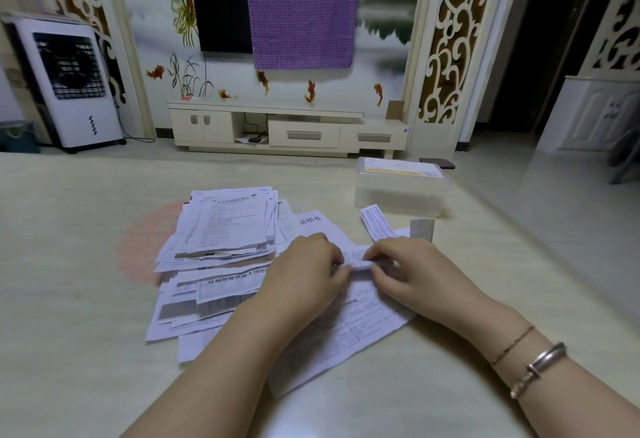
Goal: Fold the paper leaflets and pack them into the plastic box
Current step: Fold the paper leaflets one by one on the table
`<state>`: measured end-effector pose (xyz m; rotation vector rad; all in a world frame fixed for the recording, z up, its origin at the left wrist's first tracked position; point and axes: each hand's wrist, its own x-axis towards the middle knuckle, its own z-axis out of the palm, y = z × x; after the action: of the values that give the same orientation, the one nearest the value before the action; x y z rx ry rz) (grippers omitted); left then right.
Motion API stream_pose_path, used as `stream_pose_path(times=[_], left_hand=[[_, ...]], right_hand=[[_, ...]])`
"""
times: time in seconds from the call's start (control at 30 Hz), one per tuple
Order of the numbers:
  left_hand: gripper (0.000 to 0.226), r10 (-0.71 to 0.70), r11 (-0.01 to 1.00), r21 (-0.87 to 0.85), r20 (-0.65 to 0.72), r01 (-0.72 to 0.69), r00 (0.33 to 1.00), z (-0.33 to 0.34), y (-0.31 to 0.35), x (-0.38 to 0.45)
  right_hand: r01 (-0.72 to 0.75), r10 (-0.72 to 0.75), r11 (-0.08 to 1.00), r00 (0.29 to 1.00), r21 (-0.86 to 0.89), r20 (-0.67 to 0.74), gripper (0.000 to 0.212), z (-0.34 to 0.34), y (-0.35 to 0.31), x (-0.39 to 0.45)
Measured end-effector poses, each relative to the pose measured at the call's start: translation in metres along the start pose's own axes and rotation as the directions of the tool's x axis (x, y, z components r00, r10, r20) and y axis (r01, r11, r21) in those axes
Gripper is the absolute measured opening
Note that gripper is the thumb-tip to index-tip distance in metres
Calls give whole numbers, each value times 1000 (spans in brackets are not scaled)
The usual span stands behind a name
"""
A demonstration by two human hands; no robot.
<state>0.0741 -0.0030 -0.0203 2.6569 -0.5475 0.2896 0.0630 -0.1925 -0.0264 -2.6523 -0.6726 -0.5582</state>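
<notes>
Both forearms reach in from the bottom of the frame and meet at centre. The left hand [310, 266] and right hand [405, 269] pinch, fingers together, the folded far edge of a leaflet [360, 319], whose long axis runs from lower left to upper right. The plastic box [401, 188] sits at upper right, well apart.

A low cream cabinet [287, 129] stood against a painted mural wall [381, 21]; left of it a white cooler [69, 84], above it a purple cloth [301, 11].

Head view (close) looking down, forward.
</notes>
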Motion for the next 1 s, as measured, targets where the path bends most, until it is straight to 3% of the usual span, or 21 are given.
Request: stream_pose_path(times=[0.13, 0.27, 0.37, 0.43, 0.53, 0.73, 1.0], left_hand=[[32, 17, 999, 34, -38, -16, 999, 0, 1, 1], [30, 20, 1000, 8, -91, -20, 996, 0, 0, 2], [20, -15, 999, -44, -120, 10, 993, 0, 1, 1], [25, -43, 998, -54, -104, 37, 994, 2, 2, 1], [32, -40, 999, -6, -59, 39, 997, 6, 1, 2], [24, -47, 991, 119, -76, 56, 996, 7, 3, 2], [16, -6, 998, 58, -19, 7, 1000, 7, 5, 0]], right_hand=[[-55, 54, 995, 998, 81, 15, 8, -5, -2, -2], [-197, 203, 954, 979, 225, -3, 10, -4, -1, -2], [-272, 280, 932, 960, 239, 1, 14, 0, 0, 1], [-295, 302, 932, 953, 211, 0, 12, 3, 1, 2], [-304, 304, 945, 953, 119, 20, 5, 7, 0, 4], [-272, 273, 961, 962, -46, 4, 19, 6, -3, 6], [-155, 156, 985, 988, -76, 13, 5, 10, 0, 5]])
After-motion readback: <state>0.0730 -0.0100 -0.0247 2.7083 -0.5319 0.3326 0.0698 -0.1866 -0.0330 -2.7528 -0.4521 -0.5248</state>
